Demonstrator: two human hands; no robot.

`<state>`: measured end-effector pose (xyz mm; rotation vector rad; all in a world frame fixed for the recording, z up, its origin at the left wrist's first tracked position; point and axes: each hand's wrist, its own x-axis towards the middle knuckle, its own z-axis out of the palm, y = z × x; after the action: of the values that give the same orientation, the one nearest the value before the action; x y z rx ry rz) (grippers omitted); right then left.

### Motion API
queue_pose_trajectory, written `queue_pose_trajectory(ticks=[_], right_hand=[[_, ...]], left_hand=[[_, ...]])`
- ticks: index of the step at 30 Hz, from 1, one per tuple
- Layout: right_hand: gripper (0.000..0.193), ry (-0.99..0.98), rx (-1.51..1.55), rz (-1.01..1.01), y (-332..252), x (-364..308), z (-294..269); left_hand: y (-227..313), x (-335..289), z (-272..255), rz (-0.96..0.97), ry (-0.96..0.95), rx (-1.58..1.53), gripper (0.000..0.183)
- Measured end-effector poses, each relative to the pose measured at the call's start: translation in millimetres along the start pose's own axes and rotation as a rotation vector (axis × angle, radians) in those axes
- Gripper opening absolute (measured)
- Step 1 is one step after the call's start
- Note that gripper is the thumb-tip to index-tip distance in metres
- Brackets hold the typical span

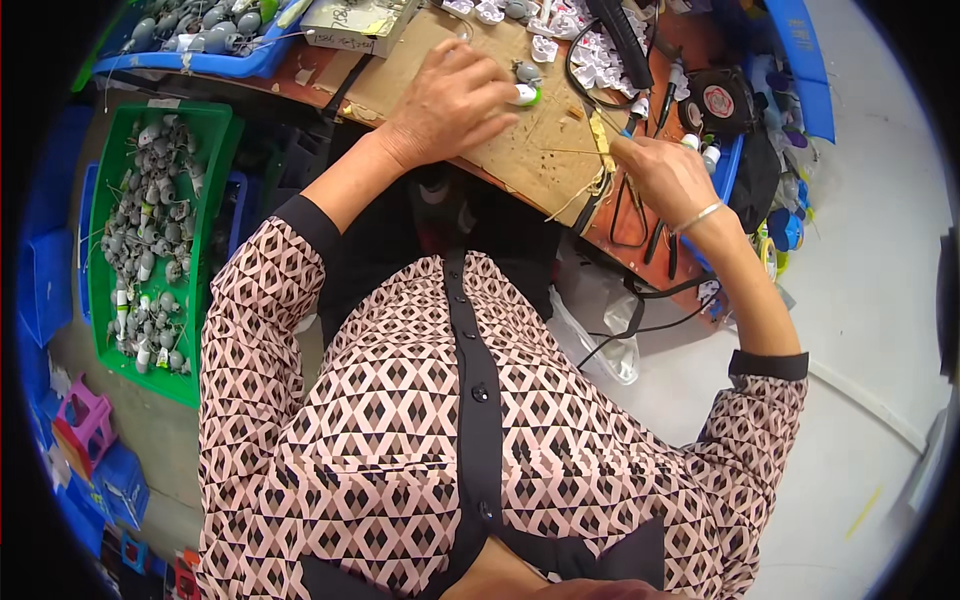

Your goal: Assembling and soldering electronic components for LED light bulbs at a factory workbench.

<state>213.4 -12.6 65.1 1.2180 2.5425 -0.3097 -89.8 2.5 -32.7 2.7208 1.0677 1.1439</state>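
- Reddish bench (625, 235) up front, a sheet of brown cardboard (560, 170) across it.
- In reaches the left hand (455, 105), palm down, fingers half open and bent; can't tell whether it grips anything.
- The right hand (665, 178) comes in bent at the wrist, fingers drawn closed on a thin rod (578, 152) pointing left.
- And there's the small part (525, 94), white with a bright green end, right by the left fingertips on the cardboard.
- Beyond, white pieces (600, 65) lie heaped.

pink stool (92, 426): lower left | clear plastic bag (622, 358): right of centre | yellow strip (863, 512): floor (835, 460), right
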Motion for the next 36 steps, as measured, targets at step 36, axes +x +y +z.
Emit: queue_pose_trajectory(ticks=[36], right_hand=[[0.018, 0.717, 1.097, 0.477, 4.5, 43.9, 36.9]], left_hand=[[27.4, 18.4, 21.5, 0.166, -0.013, -0.294, 0.023]])
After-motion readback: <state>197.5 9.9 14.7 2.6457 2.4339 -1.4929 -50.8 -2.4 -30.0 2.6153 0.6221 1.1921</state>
